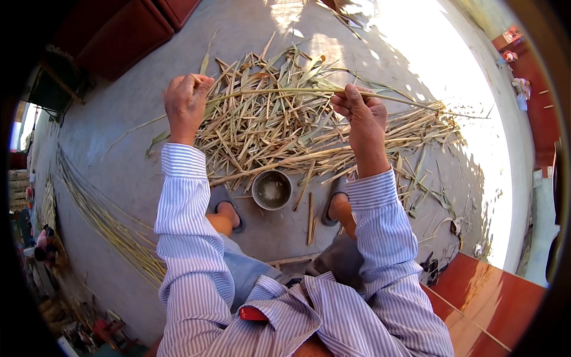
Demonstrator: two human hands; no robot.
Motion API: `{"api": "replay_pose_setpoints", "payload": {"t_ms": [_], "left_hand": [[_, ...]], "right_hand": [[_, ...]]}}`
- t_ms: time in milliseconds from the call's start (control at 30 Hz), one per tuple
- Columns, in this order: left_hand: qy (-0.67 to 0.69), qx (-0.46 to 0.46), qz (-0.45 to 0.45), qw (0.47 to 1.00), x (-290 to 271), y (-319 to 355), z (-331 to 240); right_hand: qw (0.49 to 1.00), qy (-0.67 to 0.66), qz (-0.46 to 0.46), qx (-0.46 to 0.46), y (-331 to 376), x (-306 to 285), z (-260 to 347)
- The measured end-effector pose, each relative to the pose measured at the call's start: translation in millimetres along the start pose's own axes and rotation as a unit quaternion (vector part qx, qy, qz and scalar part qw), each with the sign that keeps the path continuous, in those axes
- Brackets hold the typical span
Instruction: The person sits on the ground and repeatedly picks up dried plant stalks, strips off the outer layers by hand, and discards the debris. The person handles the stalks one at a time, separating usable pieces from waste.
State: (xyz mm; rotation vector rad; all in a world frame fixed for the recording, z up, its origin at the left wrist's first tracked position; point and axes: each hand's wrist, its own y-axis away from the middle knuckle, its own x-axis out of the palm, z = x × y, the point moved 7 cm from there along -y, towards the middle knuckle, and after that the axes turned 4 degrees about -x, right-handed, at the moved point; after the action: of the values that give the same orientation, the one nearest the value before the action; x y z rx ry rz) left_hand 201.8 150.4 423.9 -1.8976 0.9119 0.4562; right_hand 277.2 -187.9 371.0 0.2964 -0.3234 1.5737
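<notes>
A long, thin yellow-green reed stalk [279, 91] is stretched sideways between my hands, above a heap of cut stalk pieces and dry leaves [250, 131]. My left hand [185, 107] is closed in a pinch around its left part. My right hand [363, 119] grips the stalk between thumb and fingers, and its thin end runs on past that hand to the right. Below the heap, between my feet, stands a small round metal bowl [272, 206] with what looks like water in it. Longer uncut stalks [404, 128] lie at the heap's right side.
Long thin strips [107, 220] lie on the floor at left. Dark red padded furniture [128, 44] stands at upper left, and a reddish-brown panel [499, 297] at lower right. Loose stalk pieces [311, 217] are near my sandalled feet. Bright sunlight covers the right side of the floor.
</notes>
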Motion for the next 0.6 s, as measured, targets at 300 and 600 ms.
{"api": "replay_pose_setpoints", "payload": {"t_ms": [300, 600], "left_hand": [[-0.039, 0.129, 0.157, 0.978, 44.0, 17.0, -49.3], [-0.153, 0.175, 0.117, 0.966, 49.3, 21.2, -52.9]], "right_hand": [[1.000, -0.012, 0.016, 0.022, 6.7, 16.5, -8.8], [0.996, -0.061, 0.051, 0.039, 16.4, 41.5, -23.4]]}}
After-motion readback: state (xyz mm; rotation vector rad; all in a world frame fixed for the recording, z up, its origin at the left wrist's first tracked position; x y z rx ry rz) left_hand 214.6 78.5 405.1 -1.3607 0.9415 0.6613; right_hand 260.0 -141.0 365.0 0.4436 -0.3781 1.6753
